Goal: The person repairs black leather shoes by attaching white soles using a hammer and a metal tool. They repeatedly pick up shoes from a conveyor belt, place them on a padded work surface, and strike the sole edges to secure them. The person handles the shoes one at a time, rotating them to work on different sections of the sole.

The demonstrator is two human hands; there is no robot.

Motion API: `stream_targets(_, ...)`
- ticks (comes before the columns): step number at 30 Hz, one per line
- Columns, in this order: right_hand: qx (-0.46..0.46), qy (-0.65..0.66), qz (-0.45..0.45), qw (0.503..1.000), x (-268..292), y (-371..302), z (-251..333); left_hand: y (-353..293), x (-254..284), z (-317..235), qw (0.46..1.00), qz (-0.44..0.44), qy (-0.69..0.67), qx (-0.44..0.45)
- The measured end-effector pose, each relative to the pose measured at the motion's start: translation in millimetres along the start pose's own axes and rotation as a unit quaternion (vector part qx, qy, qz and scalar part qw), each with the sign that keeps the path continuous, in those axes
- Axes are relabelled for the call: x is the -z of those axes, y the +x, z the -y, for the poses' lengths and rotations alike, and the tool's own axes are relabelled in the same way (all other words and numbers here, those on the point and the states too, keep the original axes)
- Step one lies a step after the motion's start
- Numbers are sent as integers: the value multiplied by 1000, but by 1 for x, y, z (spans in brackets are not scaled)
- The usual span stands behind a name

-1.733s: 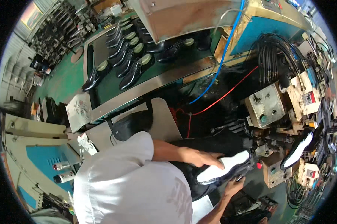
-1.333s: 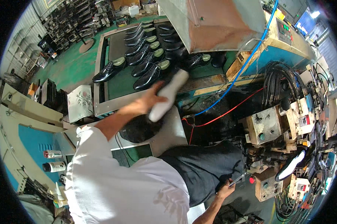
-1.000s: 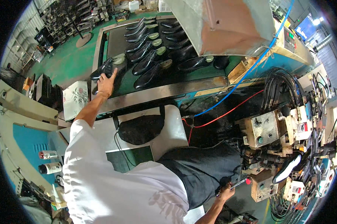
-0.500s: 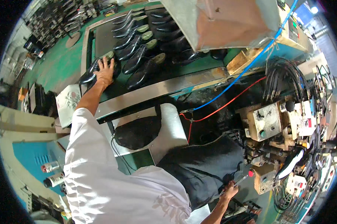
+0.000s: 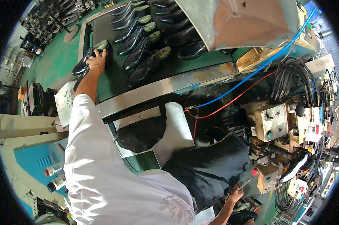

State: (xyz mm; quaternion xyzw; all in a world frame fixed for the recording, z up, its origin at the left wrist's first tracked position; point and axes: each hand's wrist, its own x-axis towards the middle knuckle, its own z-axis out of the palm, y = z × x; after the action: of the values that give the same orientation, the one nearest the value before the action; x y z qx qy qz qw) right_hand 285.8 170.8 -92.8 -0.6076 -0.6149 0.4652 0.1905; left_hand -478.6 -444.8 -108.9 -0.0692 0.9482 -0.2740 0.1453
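At the far left of the green conveyor, my left hand point(image 5: 96, 62) is closed over the heel end of a black leather shoe point(image 5: 81, 64) with a pale green last point(image 5: 101, 44) inside. A second black shoe lies partly hidden under my hand and forearm. Low at the right, my right hand point(image 5: 235, 194) grips a thin silver pen-like tool point(image 5: 246, 183), its tip pointing up and right. Beside my left hand, several black lace-up shoes point(image 5: 141, 71) stand in rows on the belt, their toes toward the near left.
A metal hood point(image 5: 199, 22) overhangs the conveyor's right part. Blue point(image 5: 248, 77) and red point(image 5: 229, 100) hoses cross ahead of me. At the right stands a machine with a control box point(image 5: 271, 122) and cables. A black pad point(image 5: 141, 134) lies on a metal surface before me.
My left hand has gone from spread fingers to a grip on the shoe, which has shifted left and slightly away. My right hand still holds the tool. The view has shifted a little.
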Motion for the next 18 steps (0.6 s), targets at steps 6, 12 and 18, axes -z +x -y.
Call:
stream_targets(6, -42, -18, -44, 998, 6, -8, 0, 23, 2, 15, 999, 24, -1, -24)
stream_targets(12, -41, -40, -58, 997, 19, -9, -20, 51, -21, 29, 998, -51, 28, -30)
stream_targets(18, -26, 135, -91, 986, 19, -51, -31, 48, -4, 11, 988, -135, -45, -63)
